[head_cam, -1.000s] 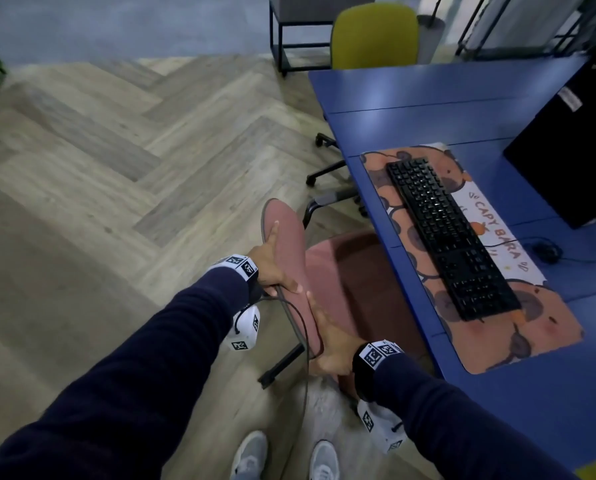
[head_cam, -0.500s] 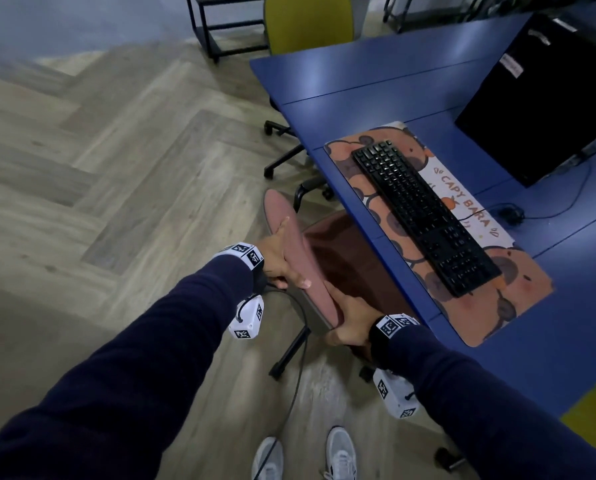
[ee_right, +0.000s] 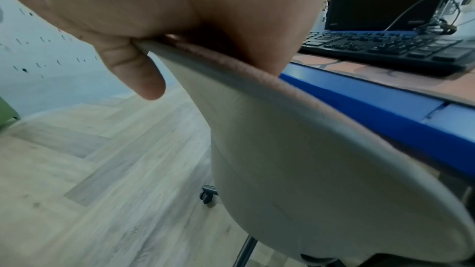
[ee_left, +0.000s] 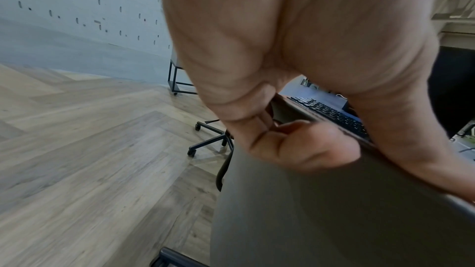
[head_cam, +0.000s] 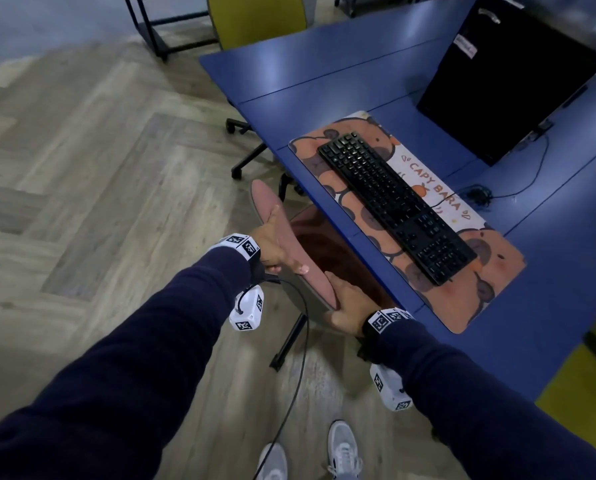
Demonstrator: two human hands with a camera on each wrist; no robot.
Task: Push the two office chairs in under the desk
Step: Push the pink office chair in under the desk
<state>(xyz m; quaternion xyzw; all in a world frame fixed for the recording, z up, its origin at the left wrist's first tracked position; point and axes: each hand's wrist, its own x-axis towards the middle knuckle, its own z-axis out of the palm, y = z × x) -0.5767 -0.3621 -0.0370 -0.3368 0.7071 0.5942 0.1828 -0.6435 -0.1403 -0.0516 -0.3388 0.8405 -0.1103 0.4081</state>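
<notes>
A pink office chair (head_cam: 300, 258) with a grey shell back (ee_right: 295, 159) stands at the blue desk (head_cam: 324, 81), its seat partly under the desk edge. My left hand (head_cam: 272, 244) grips the top rim of the backrest, thumb over the front, fingers curled behind (ee_left: 295, 145). My right hand (head_cam: 348, 306) holds the rim nearer me, thumb (ee_right: 136, 72) down the grey back and fingers over the pink front. A yellow-green chair (head_cam: 255, 19) stands farther along the desk, its black wheeled base (head_cam: 244, 147) showing.
On the desk lie a black keyboard (head_cam: 397, 206) on a capybara mat (head_cam: 490, 271), a black monitor (head_cam: 511, 81) and a cabled mouse (head_cam: 476, 195). A black metal frame (head_cam: 158, 29) stands by the far wall. Wood floor (head_cam: 82, 202) spreads to the left. My shoes (head_cam: 341, 452) are below.
The pink chair has rolled closer to the desk, its seat now further beneath the edge. Both hands stayed on the backrest, and my head view shifted left and forward.
</notes>
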